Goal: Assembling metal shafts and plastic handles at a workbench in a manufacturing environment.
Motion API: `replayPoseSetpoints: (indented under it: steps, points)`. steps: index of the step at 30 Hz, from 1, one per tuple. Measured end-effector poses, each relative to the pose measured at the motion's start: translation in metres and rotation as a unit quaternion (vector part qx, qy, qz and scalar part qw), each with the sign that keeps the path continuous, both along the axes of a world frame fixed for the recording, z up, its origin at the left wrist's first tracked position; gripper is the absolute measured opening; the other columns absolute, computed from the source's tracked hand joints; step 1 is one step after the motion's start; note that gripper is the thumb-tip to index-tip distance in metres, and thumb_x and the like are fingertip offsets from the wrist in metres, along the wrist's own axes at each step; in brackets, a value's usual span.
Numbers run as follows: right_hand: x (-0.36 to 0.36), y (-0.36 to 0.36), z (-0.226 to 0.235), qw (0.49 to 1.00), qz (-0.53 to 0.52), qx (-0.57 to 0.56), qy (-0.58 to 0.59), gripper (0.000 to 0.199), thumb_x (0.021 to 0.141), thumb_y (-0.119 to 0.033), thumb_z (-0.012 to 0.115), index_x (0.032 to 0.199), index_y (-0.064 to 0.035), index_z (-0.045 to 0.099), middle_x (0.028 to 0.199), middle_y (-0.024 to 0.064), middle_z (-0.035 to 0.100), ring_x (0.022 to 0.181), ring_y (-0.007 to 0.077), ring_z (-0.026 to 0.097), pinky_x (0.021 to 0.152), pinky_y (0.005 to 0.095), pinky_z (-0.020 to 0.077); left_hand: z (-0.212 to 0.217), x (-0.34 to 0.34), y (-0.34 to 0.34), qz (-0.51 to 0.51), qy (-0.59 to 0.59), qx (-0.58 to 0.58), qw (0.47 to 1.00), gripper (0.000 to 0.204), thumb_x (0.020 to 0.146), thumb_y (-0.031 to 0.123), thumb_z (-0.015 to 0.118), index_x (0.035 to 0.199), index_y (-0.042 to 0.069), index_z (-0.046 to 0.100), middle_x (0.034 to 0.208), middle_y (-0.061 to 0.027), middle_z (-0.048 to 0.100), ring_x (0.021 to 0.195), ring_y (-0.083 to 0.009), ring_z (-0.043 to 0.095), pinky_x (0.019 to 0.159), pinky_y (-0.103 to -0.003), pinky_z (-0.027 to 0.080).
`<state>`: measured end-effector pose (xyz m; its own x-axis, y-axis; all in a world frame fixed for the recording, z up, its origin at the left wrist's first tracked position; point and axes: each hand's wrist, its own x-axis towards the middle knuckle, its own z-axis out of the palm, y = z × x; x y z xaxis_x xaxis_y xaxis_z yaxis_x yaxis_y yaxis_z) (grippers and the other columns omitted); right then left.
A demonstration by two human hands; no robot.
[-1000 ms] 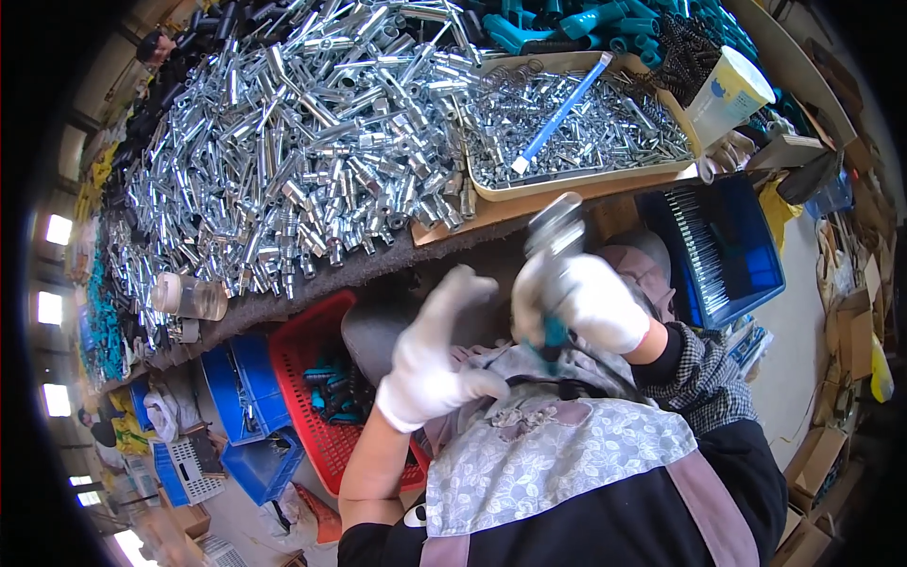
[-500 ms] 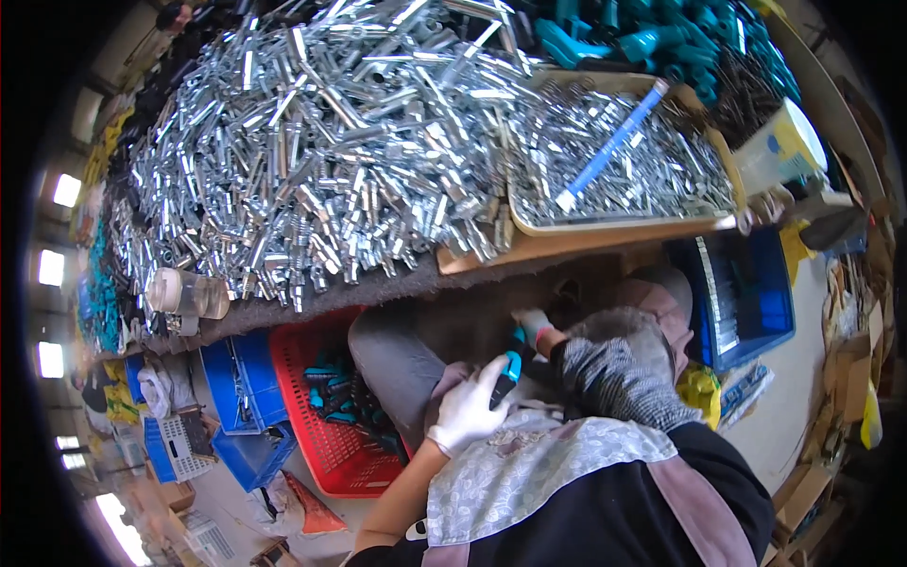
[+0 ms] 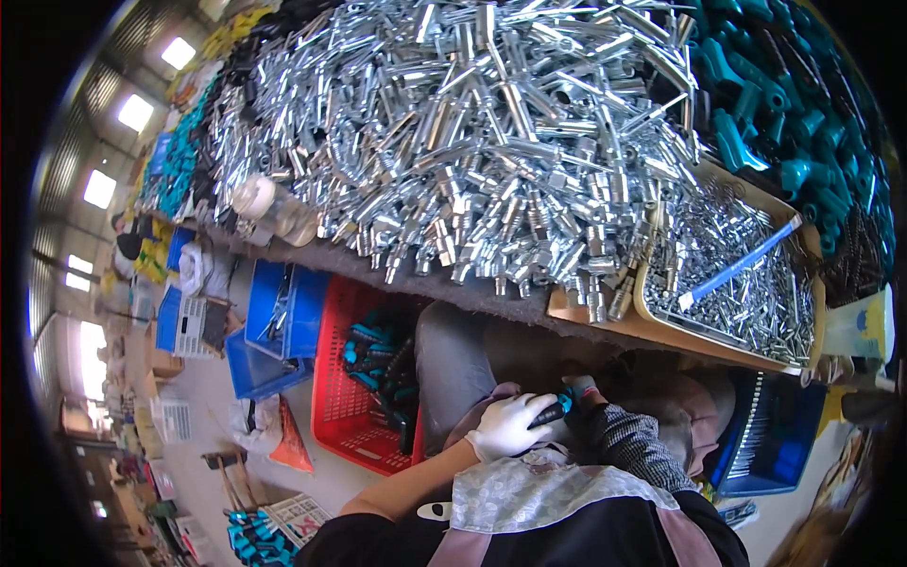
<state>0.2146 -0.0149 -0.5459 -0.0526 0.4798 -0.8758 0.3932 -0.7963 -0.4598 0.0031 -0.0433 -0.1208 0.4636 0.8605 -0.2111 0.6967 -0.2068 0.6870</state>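
Observation:
In my lap, my left hand, in a white glove, is closed around a black and teal handle-shaped piece. Its teal end points toward my right hand, which is close beside it under the bench edge. Those right fingers look closed, but shadow and their small size hide what they hold. A patterned grey sleeve covers my right forearm. Left of my knee, a red basket contains several similar black and teal pieces.
A heap of shiny metal fittings covers the bench. At right stands a tray of small metal parts with a blue stick on top. Teal gun-shaped bodies lie behind. Blue bins flank me, and a clear jar sits at the bench edge.
The view has swung left, so the bench and bins appear farther right. My hands have come closer together, and the left still grips the black and teal piece.

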Motion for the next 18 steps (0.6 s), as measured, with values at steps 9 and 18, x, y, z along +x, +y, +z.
replayPoseSetpoints:
  steps: [9,18]
  points:
    - [0.066,0.051,-0.005,0.971,0.045,0.229,-0.053,0.029,0.098,-0.027,0.062,0.106,-0.0016,0.072,0.098,0.0055,0.074,0.089,0.0246,0.069,0.073,0.0393,0.0515,-0.03,0.074,0.021,-0.005,0.027,-0.014,1.0,0.051,0.086,0.034,0.068,0.129,0.011,0.055,0.097,-0.0209,0.07,0.086,-0.0407,0.069,0.076,-0.049,0.055]
    - [-0.029,0.028,0.281,0.89,-0.222,0.391,0.074,0.025,0.091,-0.002,0.059,0.113,0.0059,0.069,0.105,0.0152,0.073,0.094,0.0216,0.07,0.087,0.0302,0.0542,-0.09,0.074,0.012,0.114,0.023,-0.138,0.984,0.036,0.082,0.019,0.06,0.112,-0.002,0.06,0.093,-0.0294,0.069,0.09,-0.0466,0.067,0.08,-0.054,0.052]
